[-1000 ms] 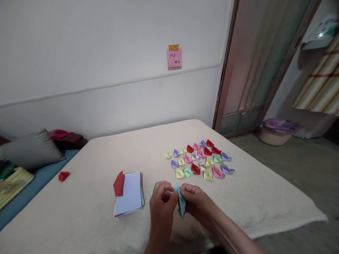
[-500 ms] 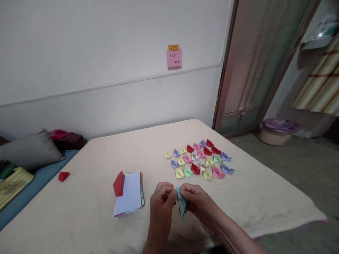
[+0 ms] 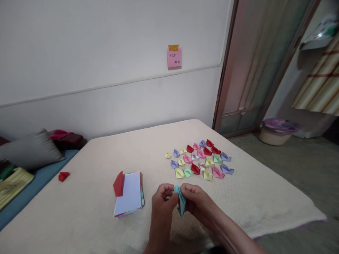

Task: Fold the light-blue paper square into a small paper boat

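- Your left hand [image 3: 162,201] is curled closed, its fingertips pressed to the upper edge of the folded light-blue paper [image 3: 181,201].
- Your right hand [image 3: 197,203] has its fingers closed, gripping that same paper from the other side.
- The paper sits between your hands at 12 o'clock, tilted with its point down, above the cream woven bed cover [image 3: 246,197].
- At 10 o'clock, just beside your left hand, lies a stack of paper sheets [image 3: 129,195], white on top, with a red sheet [image 3: 119,184] propped along its left edge.
- At 1 o'clock, near your hands, small folded paper boats [image 3: 198,160] in red, pink, yellow, green and lilac lie grouped on the cover.
- Farther off at 9 o'clock, a small red paper fold [image 3: 63,176] sits near the cover's edge, beside a blue mat [image 3: 35,178] and a grey pillow [image 3: 30,151].
- At 12 o'clock, a pink sticky note [image 3: 174,58] is taped to the white wall [image 3: 106,53].
- At 2 o'clock, a basin [image 3: 275,137] with a purple top stands on the floor by a door [image 3: 251,67].
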Motion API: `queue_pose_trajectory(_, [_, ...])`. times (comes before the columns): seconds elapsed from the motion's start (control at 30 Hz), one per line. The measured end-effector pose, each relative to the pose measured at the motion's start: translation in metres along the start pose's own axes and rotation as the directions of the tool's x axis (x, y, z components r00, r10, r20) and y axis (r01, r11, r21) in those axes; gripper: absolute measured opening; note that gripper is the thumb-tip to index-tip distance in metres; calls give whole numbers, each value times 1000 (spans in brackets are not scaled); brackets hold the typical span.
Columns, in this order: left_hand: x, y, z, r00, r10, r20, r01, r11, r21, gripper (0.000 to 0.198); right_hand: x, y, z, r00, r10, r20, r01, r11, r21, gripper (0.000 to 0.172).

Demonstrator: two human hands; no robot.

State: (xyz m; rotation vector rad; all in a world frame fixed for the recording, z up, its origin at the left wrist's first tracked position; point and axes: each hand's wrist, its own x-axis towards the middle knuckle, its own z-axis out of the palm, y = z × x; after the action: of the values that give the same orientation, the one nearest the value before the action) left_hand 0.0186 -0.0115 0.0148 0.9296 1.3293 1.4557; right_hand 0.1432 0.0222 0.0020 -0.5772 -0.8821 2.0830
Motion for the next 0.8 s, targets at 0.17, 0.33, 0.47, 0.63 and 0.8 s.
queue_pose_trajectory(0.17, [-6, -1, 5, 997, 26, -72, -33, 994, -101, 15, 1, 5, 1, 1000, -26, -6, 26, 1000, 4, 31])
queue_pose_trajectory(0.33, [-14, 1, 11, 977, 169, -128, -167, 986, 25, 9, -1, 4, 9, 999, -35, -15, 36, 999, 19, 34])
queue_pose_trajectory(0.47, [-17, 1, 14, 944, 299, -141, -268, 941, 205, 7, -1, 4, 11, 998, -43, -36, 43, 999, 9, 31])
queue_pose_trajectory(0.63, [-16, 3, 11, 936, 339, -92, -307, 917, 256, 5, -1, 4, 10, 997, -57, -43, 58, 998, 21, 30])
queue_pose_trajectory(0.8, [-14, 3, 6, 965, 259, -46, -249, 955, 159, 6, -1, 3, 9, 998, -53, -29, 53, 999, 13, 32])
